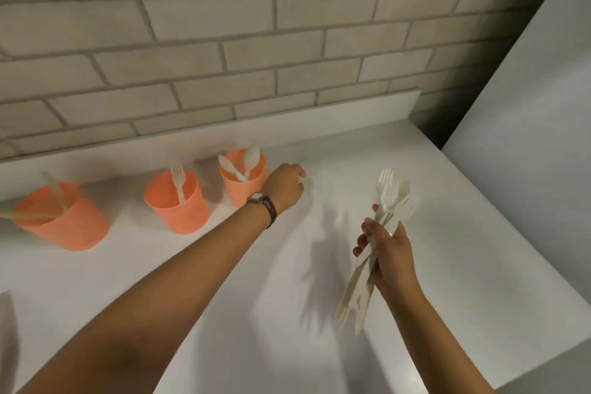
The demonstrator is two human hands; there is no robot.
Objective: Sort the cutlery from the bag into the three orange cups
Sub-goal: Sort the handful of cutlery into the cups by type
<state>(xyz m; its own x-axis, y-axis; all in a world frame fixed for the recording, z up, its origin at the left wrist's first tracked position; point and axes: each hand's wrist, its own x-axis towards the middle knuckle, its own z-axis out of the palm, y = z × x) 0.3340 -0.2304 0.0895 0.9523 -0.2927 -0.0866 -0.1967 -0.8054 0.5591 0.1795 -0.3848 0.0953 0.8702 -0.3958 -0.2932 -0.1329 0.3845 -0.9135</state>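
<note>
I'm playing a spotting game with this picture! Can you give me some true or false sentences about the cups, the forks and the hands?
1. There are three orange cups on the counter. True.
2. The right hand is empty. False: it holds a bunch of white cutlery, with forks showing at the top.
3. The middle cup holds one fork. True.
4. The left hand is inside the left cup. False: it is out over the counter, just right of the right cup.
5. The left wrist wears a watch. True.
6. The right cup is empty. False: spoons stand in it.
</note>
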